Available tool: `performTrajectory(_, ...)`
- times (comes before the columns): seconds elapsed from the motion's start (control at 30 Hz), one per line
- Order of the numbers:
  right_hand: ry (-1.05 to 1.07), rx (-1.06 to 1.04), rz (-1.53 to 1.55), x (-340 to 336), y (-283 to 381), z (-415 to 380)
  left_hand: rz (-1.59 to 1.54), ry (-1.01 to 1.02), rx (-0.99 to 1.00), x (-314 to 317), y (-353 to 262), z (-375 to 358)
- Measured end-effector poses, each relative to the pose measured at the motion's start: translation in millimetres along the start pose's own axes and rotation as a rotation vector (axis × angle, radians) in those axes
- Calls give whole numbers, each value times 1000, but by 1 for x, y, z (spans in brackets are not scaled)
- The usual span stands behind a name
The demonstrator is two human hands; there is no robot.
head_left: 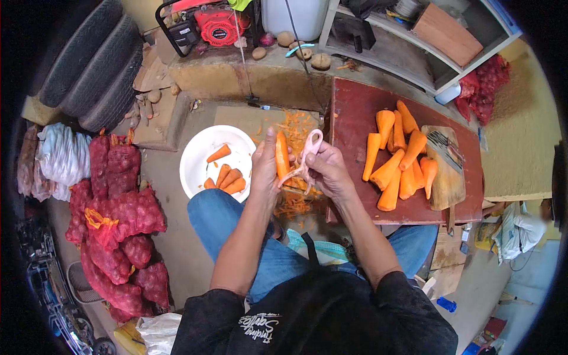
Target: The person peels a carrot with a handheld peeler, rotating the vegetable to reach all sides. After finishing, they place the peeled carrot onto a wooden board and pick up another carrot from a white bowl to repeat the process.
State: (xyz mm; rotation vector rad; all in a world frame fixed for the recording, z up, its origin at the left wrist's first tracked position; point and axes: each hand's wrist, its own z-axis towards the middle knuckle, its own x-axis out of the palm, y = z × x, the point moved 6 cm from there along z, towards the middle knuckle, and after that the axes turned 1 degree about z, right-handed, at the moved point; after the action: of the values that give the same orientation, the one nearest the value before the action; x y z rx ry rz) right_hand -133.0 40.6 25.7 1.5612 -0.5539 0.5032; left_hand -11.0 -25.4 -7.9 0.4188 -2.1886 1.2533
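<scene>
In the head view my left hand [264,164] is wrapped round an orange carrot [282,152], which points away from me. My right hand [331,171] grips a pink peeler [313,144], its head close to the carrot's lower end; whether the blade touches cannot be told. Orange peelings [290,204] are scattered on the floor and cardboard beneath both hands. Left of my left hand, a white basin [188,160] holds several carrots [231,177]. On the red table [350,109] at right, several more carrots [389,168] lie in a heap.
Beside the heap lies a wooden cutting board [448,189] with metal utensils [447,148] on it. Red mesh sacks [127,219] are piled at left, below stacked tires [97,65]. A red engine [219,28] and a grey shelf [390,44] stand at the back.
</scene>
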Motion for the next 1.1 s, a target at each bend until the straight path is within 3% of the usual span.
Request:
performTrajectory(0.1,-63,-69,48,-2,-3,6,-12,49,-35,4,-1,-2)
performTrajectory(0.27,40,-46,-19,2,0,28,-6,-19,36,22,-15,-10)
performTrajectory(0.37,-12,-58,-3,9,13,42,35,141,-38,10,-6,-5)
performTrajectory(0.4,-77,-123,-19,3,17,50,36,49,-35,20,-12,-13)
performTrajectory(0.5,-152,-242,13,-17,33,76,51,193,-76,4,3,1)
performTrajectory(0.63,-188,-337,-102,-34,58,80,259,133,48,20,-7,-8)
performTrajectory(0.8,-322,-250,-16,-38,35,24,460,-13,158,11,-15,-2)
performTrajectory(0.9,-208,-163,-6,-33,19,-12,270,54,152,8,-9,6)
performTrajectory(1.0,-174,-124,-11,-19,9,-28,133,86,29,4,-4,8)
performTrajectory(1.1,-121,-64,-17,-13,1,-27,-219,200,-189,12,8,6)
